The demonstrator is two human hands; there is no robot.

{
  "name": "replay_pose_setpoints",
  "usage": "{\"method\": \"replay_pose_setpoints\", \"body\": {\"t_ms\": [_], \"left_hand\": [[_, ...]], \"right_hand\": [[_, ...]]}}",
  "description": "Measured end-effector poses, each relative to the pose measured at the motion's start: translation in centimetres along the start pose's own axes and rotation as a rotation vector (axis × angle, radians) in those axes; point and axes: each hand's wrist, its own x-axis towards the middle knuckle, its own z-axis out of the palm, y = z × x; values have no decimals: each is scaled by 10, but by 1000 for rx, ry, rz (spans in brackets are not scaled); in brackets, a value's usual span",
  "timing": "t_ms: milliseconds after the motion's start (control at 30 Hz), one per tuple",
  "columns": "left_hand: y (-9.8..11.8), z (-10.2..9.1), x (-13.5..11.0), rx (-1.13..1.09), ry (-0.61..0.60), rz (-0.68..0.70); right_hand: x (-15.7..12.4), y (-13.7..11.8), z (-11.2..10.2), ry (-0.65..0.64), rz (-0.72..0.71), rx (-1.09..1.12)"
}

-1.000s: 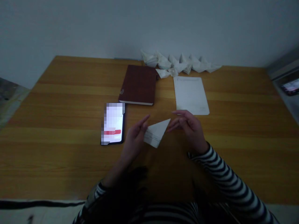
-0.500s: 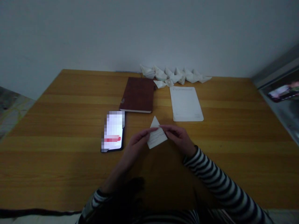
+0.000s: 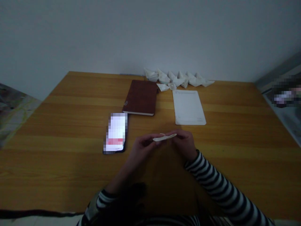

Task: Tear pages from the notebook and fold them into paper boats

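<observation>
A small folded piece of white paper [image 3: 165,137] is held up above the table, its edge turned toward me so that it shows as a thin sliver. My left hand [image 3: 146,145] pinches its left end between thumb and fingers. At the right end, my right hand [image 3: 184,142] is closed on the same paper. Part of the paper is hidden behind my fingers. Beyond my hands lies a stack of lined white sheets [image 3: 189,107].
The wooden table [image 3: 70,125] carries a brown notebook [image 3: 141,97] and a lit phone [image 3: 115,133] on the left. Several folded paper boats [image 3: 176,78] line the back edge by the wall [image 3: 150,34].
The folded paper has tipped from showing its triangular lined face to showing its thin edge. Both hands have stayed on it. The whole view has shifted slightly.
</observation>
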Motion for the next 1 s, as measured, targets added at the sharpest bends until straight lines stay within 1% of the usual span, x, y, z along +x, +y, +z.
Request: {"method": "replay_pose_setpoints", "body": {"t_ms": [67,200,300,367,500,567,667,733,800,900,967,1000], "left_hand": [[-2,1,0,31,43,36],[-6,2,-1,103,211,134],[-8,2,-1,161,267,146],[-7,2,1,172,293,118],[-5,3,5,95,343,42],[-4,4,6,74,351,15],[-3,5,6,86,382,13],[-3,5,4,103,420,48],[-3,5,0,144,447,111],[-1,4,-9,240,416,226],[1,5,-13,260,384,285],[1,5,-15,236,377,304]], "right_hand": [[-2,-4,3,52,11,-15],[-5,-8,7,135,-20,-116],[-6,-6,9,171,-39,-146],[-6,-4,11,190,11,-103],[-7,-2,21,185,214,117],[-8,-4,25,191,243,136],[-8,-9,26,228,170,16],[-9,-12,22,256,76,-77],[-11,-14,16,257,-33,-115],[-17,-17,9,209,-145,-109],[-22,-17,5,189,-166,-106],[-25,-18,4,184,-168,-105]]}}
